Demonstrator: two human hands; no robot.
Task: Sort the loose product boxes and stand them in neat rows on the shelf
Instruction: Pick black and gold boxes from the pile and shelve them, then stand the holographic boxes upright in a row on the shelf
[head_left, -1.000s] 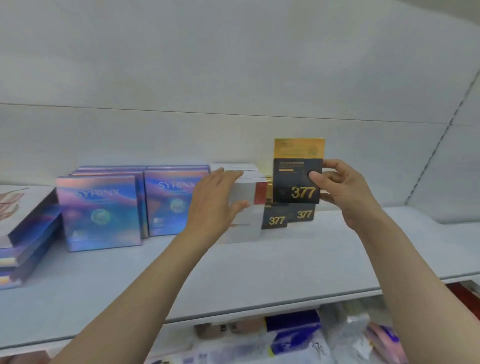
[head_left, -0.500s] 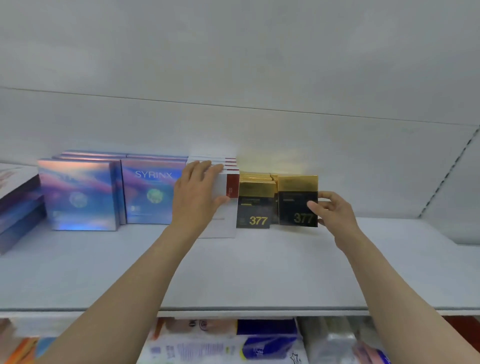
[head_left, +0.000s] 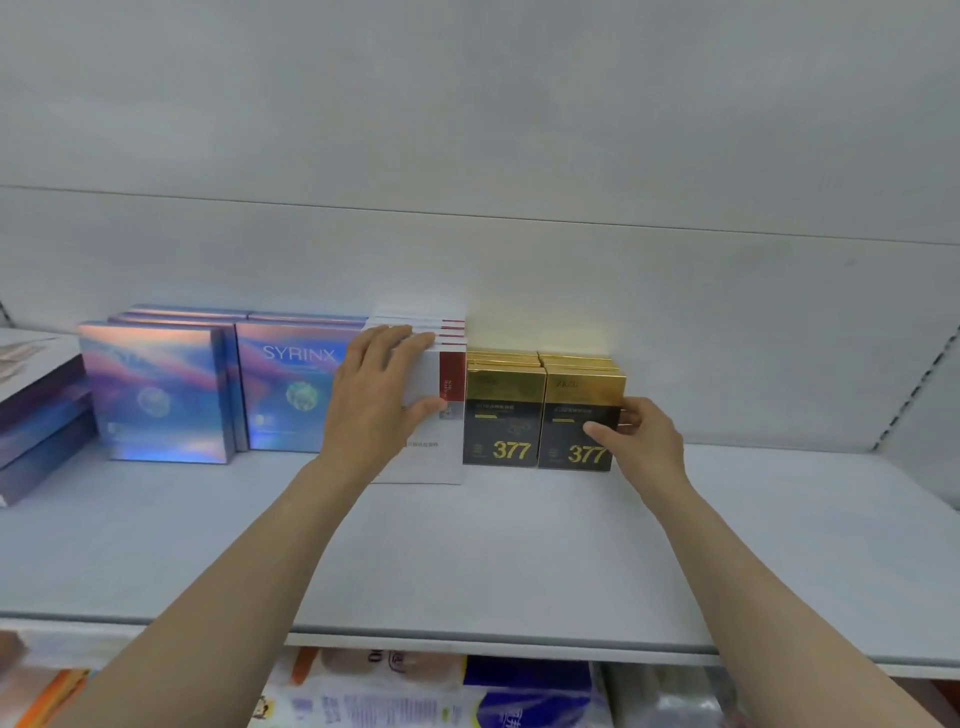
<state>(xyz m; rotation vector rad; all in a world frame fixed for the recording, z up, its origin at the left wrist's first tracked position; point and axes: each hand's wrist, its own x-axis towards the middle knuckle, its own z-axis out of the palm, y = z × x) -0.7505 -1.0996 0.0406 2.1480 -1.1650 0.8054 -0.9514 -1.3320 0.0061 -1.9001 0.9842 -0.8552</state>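
Black-gold box now shelved, right hand grip pinching it; left hand flat, hiding white box.

Two bare forearms reach in from the lower edge — no sleeves, cuffs or gloves on either. The left hand and right hand carry no rings, and the wrists (both in plain sight) are unadorned, watchless.

right hand pinching upright black-and-gold box on shelf, left hand flat against white boxes
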